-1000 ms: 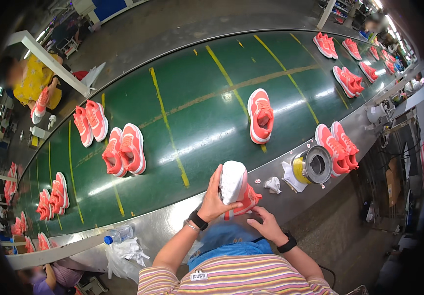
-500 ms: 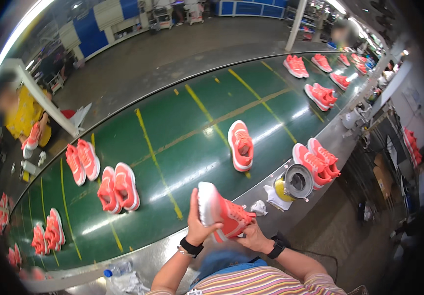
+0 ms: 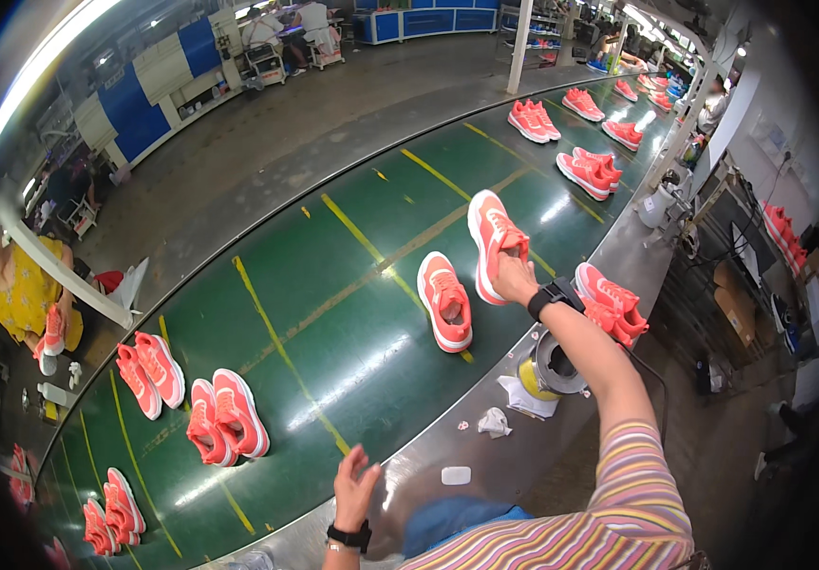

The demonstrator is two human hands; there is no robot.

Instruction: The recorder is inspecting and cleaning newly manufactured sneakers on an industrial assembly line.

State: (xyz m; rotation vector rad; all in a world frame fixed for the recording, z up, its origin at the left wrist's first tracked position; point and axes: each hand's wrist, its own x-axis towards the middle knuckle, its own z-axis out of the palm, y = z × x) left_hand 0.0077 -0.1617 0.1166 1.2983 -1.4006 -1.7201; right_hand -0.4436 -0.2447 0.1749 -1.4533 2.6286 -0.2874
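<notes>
My right hand (image 3: 516, 279), stretched far forward, grips a coral sneaker (image 3: 492, 233) with a white sole by its heel end, over the green conveyor belt (image 3: 324, 313). Left of it a single matching sneaker (image 3: 444, 302) stands on the belt. Near the belt's close edge my left hand (image 3: 356, 483) is empty, its fingers apart. More coral sneakers (image 3: 614, 302) sit on the metal edge by my right forearm, partly covered by it. Beneath that forearm stands a round metal pot with a yellow side (image 3: 544, 369).
Sneaker pairs (image 3: 226, 418) stand along the belt on the left, and others (image 3: 588, 173) at the far right. Crumpled tissue (image 3: 495, 423) and a small white pad (image 3: 456, 475) lie on the metal ledge. A person in yellow (image 3: 34, 294) holds a sneaker beyond the belt.
The sneaker that both hands held near my body is now apparently the one in my right hand, out over the belt. My left hand has let go and moved lower.
</notes>
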